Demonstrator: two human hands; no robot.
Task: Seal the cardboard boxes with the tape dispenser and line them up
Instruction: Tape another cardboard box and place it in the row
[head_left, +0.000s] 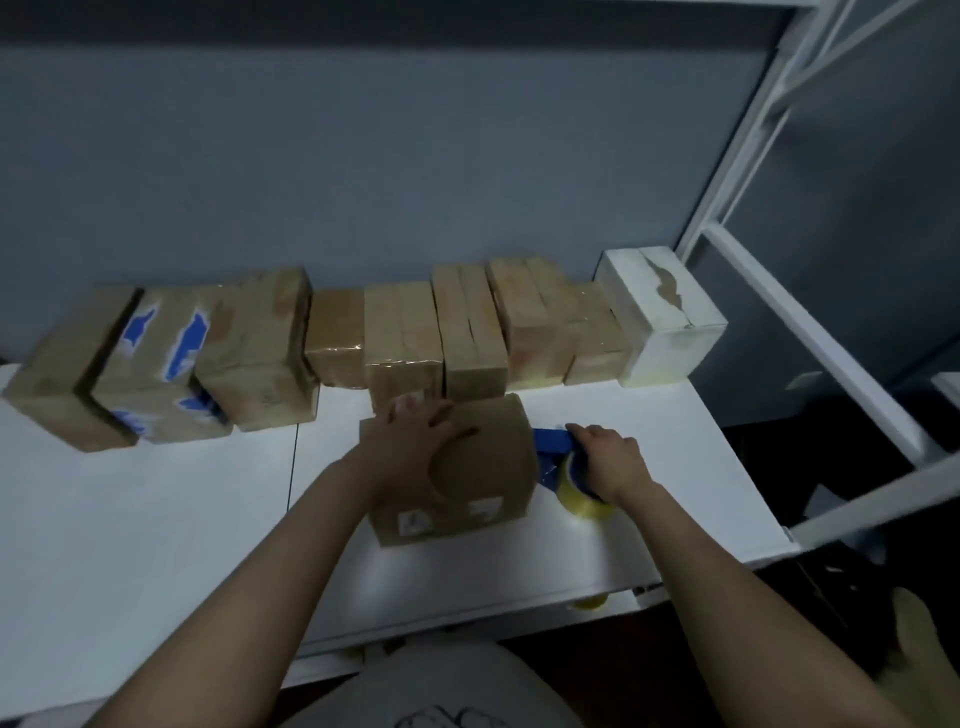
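Row of brown cardboard boxes (405, 332) already lined up; your flat left hand (415, 441) steadies the loose brown box (483, 467), right hand (608, 462) gripping the blue tape dispenser (553, 452).

The centre box (467, 467) is matt brown cardboard; a small box (335, 338) behind it shines with clear tape. The white box (660, 317), upper right, shows torn, rough paper. The table (156, 519) is smooth; the tape dispenser (551, 441) blue plastic.

Blue tape dispenser (553, 444) (yellowish roll)
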